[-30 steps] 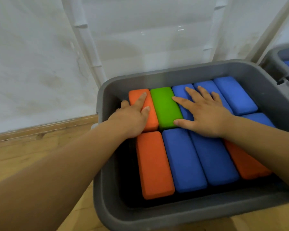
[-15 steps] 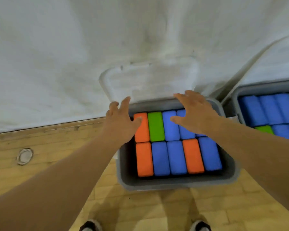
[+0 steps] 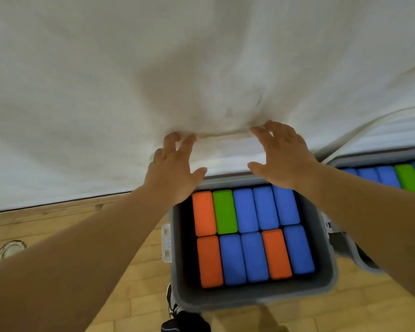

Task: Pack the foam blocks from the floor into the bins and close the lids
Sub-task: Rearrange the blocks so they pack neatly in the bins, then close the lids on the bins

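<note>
**packrat:** Why are both hands up by the wall instead of in the bin?

**mossy:** The bin point(image 3: 249, 298) looks full imo: 10 foam blocks point(image 3: 247, 209) lying flat in 2 rows of 5, packed side by side with no gap I can spot. So I'd guess it's lid time. The lid point(image 3: 225, 153) stands upright behind the bin, leaning on the white wall point(image 3: 153, 68), which is why the reach goes up and forward.

**packrat:** Gripping it?

**mossy:** Not that I can see. The left hand point(image 3: 171, 170) and right hand point(image 3: 284, 156) are at the lid's top edge, 1 toward each end. The fingers point(image 3: 187, 144) are spread apart and fairly straight, clamped on nothing. It's blurry there, so I can't tell if the tips actually touch. 2 hands spaced apart makes sense though. A wide lid would probably twist if pulled by 1 corner.

**packrat:** And the other bin?

**mossy:** The second bin point(image 3: 369, 156) is just to the right, with blue and green blocks inside, and its lid looks raised too. Both sit on the wood floor point(image 3: 58, 236).
</note>
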The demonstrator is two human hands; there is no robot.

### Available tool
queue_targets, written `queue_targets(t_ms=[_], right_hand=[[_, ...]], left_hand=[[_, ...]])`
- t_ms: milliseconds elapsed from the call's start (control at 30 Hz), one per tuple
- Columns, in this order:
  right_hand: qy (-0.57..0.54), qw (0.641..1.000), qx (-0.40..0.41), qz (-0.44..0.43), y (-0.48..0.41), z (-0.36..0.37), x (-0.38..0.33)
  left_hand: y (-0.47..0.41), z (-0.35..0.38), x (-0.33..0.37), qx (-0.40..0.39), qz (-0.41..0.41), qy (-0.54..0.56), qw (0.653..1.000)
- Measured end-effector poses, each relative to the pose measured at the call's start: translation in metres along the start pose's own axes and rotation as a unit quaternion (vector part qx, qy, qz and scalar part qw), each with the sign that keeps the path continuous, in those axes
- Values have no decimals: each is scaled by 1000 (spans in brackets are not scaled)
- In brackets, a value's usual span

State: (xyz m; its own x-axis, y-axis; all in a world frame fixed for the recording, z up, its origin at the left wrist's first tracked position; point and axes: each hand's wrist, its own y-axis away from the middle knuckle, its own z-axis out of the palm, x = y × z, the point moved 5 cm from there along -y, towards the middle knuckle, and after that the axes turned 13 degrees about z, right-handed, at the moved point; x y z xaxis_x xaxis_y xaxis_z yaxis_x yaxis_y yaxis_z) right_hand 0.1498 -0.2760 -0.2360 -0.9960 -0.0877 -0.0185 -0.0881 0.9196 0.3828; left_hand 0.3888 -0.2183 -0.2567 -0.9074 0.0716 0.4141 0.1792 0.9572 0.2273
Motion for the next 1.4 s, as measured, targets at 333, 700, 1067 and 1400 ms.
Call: queue_targets(t_ms=[333,700,1067,1400], right_hand=[[55,996,-75,-15,-13,-5,-7],[-21,971,-193,-138,47,-52,-130],[-104,921,-339,-161,105,-41,-238],[19,945,-253,-205,60,49,-318]], left_hand=[[22,11,-5,6,-20,108,994],[95,-3,-45,117,-308,338,882],[199,-29,-109,307,-417,589,621],[276,-40,-156,256,-232,654,673]])
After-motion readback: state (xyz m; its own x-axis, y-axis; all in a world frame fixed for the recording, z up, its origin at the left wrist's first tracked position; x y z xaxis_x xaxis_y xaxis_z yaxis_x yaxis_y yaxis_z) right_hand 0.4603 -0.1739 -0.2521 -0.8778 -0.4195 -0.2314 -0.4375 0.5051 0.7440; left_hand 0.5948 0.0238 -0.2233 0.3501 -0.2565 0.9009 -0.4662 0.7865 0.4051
